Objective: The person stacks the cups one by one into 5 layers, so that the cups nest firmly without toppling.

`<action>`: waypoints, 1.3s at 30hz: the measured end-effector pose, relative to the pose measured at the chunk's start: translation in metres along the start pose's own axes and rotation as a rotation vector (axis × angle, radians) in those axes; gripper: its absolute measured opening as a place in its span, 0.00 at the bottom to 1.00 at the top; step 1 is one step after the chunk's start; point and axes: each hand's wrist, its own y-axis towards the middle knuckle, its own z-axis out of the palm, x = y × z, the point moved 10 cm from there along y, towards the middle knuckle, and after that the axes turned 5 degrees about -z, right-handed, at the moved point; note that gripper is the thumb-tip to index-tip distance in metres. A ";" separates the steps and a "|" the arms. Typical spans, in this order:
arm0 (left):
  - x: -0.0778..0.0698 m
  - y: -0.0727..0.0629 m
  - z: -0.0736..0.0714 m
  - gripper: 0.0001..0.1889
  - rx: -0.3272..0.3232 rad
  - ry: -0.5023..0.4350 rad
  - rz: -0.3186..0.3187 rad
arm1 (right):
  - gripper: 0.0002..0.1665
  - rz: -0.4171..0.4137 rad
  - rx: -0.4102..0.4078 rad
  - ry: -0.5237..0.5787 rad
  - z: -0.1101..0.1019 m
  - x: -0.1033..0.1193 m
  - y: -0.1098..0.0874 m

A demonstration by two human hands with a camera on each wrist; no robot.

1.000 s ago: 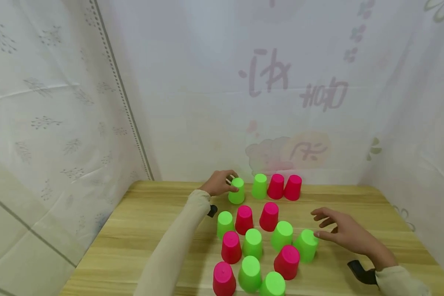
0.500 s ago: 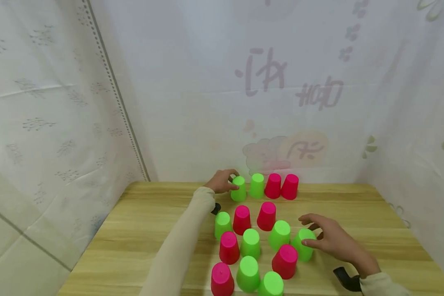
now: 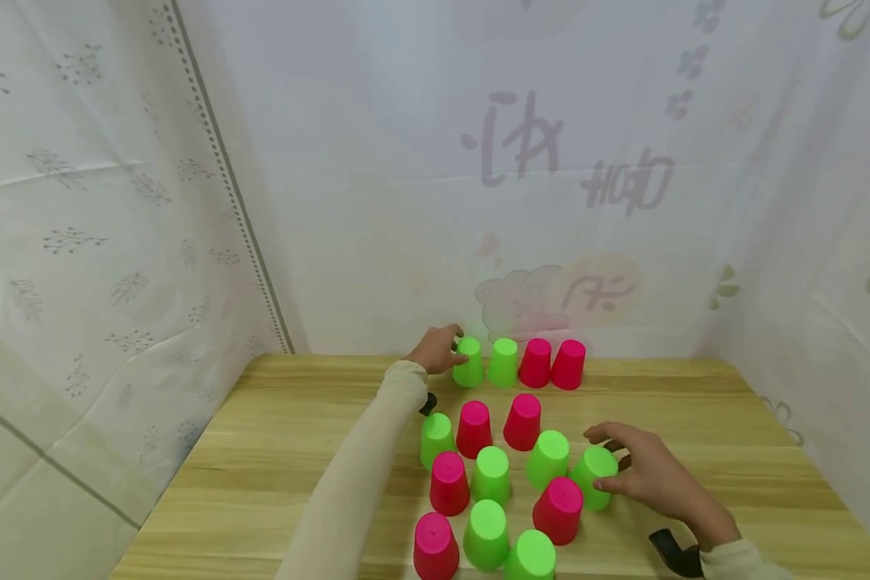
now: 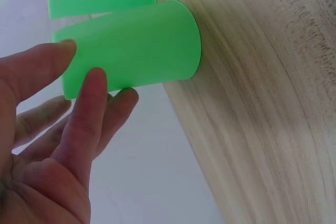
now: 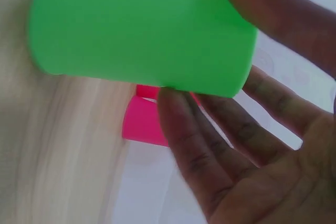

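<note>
Upside-down green and pink plastic cups stand on a wooden table. In the back row, my left hand [image 3: 435, 350] holds the leftmost green cup [image 3: 470, 364] between thumb and fingers. The left wrist view shows the thumb [image 4: 62, 51] on that cup's side, near its narrow end. My right hand [image 3: 648, 471] is around another green cup [image 3: 596, 477] at the right of the group. Its thumb [image 5: 262, 3] lies over one side, and the fingers [image 5: 181, 129] touch the opposite side in the right wrist view.
Beside the left-held cup stand a green cup [image 3: 503, 364] and two pink cups [image 3: 536, 364]. Several loose cups, such as a pink cup [image 3: 558, 510] and a green cup [image 3: 486, 533], spread toward the front. A white patterned curtain [image 3: 377, 201] hangs behind the table [image 3: 275, 435].
My left hand has shifted its green cup right and slightly back, nearer the back row's other green cup. My right hand has moved left around its green cup, which has stayed in place.
</note>
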 end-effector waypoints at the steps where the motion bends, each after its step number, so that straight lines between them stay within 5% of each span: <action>1: 0.000 -0.001 0.000 0.25 0.003 -0.003 0.001 | 0.33 -0.005 -0.010 0.005 -0.001 0.000 -0.001; 13: 0.008 -0.019 -0.010 0.24 0.073 0.014 0.028 | 0.28 -0.009 -0.093 0.009 -0.006 -0.004 -0.007; 23: 0.011 -0.068 -0.022 0.19 0.065 -0.169 0.097 | 0.26 -0.046 -0.081 0.019 -0.008 -0.002 -0.007; 33: 0.015 -0.126 -0.003 0.19 0.088 -0.254 0.203 | 0.25 -0.067 -0.113 0.007 -0.014 -0.005 0.000; 39: 0.024 -0.147 0.014 0.22 0.104 -0.311 0.199 | 0.25 -0.101 -0.113 -0.020 -0.020 -0.004 0.011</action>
